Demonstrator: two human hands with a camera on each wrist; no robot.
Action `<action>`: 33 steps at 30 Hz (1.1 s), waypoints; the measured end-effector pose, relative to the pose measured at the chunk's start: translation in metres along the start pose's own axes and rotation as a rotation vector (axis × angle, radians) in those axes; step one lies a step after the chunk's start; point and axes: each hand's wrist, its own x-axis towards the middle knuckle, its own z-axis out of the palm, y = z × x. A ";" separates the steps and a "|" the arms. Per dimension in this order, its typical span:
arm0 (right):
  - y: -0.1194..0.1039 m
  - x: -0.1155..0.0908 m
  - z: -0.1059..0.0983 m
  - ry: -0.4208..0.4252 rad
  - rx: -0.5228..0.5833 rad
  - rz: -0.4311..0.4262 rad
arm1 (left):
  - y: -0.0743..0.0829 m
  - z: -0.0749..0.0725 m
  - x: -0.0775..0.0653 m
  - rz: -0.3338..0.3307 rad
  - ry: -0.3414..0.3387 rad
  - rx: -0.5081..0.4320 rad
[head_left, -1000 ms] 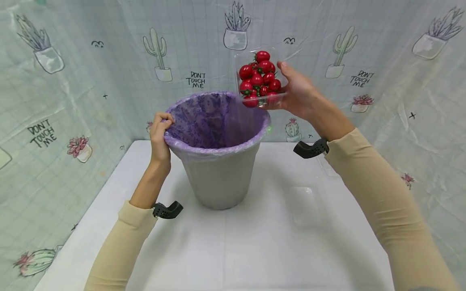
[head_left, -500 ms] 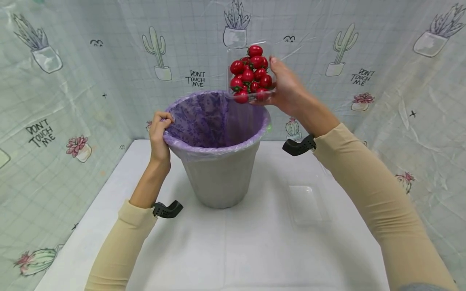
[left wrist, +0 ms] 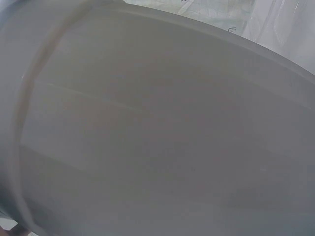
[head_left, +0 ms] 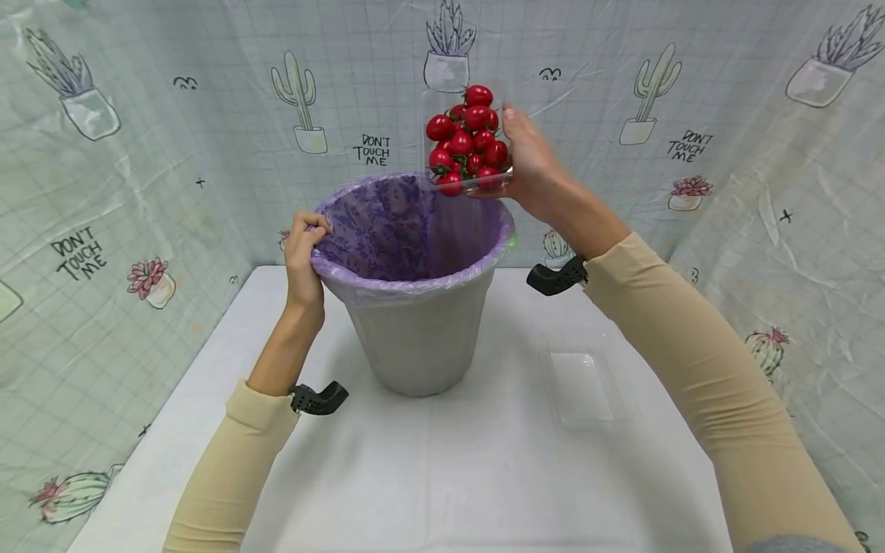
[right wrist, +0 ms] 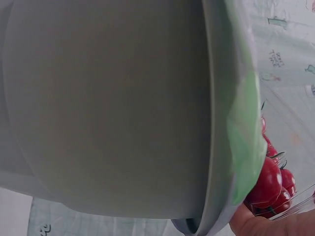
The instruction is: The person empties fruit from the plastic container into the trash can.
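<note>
A grey bin [head_left: 418, 346] lined with a purple patterned bag [head_left: 373, 230] stands on the white table. My left hand [head_left: 304, 257] grips its rim on the left, fingers curled over the bag's edge. Above the right rear of the rim, my right hand [head_left: 535, 165] holds a clear plastic tray [head_left: 432, 146] of cherry tomatoes [head_left: 462, 142], tilted toward me. The bin's side [left wrist: 167, 123] fills the left wrist view, and the left hand is hardly visible there. In the right wrist view, some tomatoes [right wrist: 268, 184] and part of the right hand [right wrist: 266, 226] show past the rim.
An upturned-looking clear plastic lid or tray [head_left: 588, 388] lies on the white table [head_left: 442, 476] right of the bin. A curtain [head_left: 207, 138] printed with cacti surrounds the table at the back and sides.
My right hand has moved left and slightly up with the tray of tomatoes, bringing it further over the bin. The left hand and the bin have stayed in place.
</note>
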 end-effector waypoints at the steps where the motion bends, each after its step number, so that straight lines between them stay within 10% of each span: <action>1: 0.000 0.000 0.001 -0.002 -0.013 -0.007 | 0.000 0.000 0.000 0.000 0.001 0.001; 33: 0.010 0.000 0.008 0.011 -0.068 -0.140 | 0.000 0.000 -0.001 0.005 0.003 0.009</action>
